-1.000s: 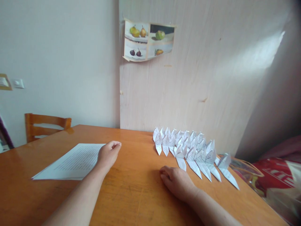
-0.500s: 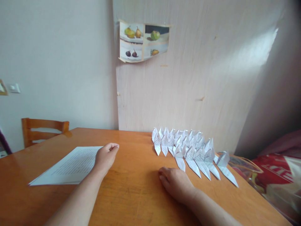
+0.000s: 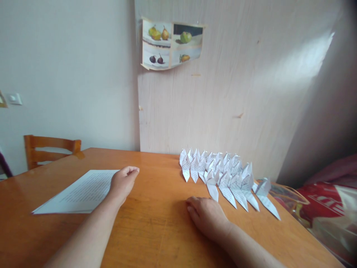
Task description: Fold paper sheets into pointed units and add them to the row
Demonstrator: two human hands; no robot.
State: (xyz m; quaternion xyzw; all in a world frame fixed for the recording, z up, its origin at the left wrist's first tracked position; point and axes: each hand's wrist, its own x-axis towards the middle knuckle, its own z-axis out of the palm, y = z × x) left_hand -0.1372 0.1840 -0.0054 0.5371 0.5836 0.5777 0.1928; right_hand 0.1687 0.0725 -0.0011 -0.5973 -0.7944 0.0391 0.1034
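My left hand [image 3: 124,182] is a loose fist at the right edge of a stack of printed paper sheets [image 3: 80,191], overlapping its corner. Nothing shows in its fingers. My right hand [image 3: 208,216] rests on the wooden table [image 3: 150,230], fingers curled in, with nothing visible in them. Just beyond it stand several rows of folded paper pieces [image 3: 213,188], white with printed text, each with upright points and a flat tail toward me. One folded piece [image 3: 264,190] sits slightly apart at the right end.
A wooden chair [image 3: 52,143] stands beyond the table's left edge. Against the right edge are red and clear plastic bags [image 3: 323,201]. Behind the table is a pale board [image 3: 223,100] with a taped-up fruit picture [image 3: 171,44].
The view has tilted slightly, so the table and the folded paper sit a little higher in the picture. Both hands keep the same pose and place on the table.
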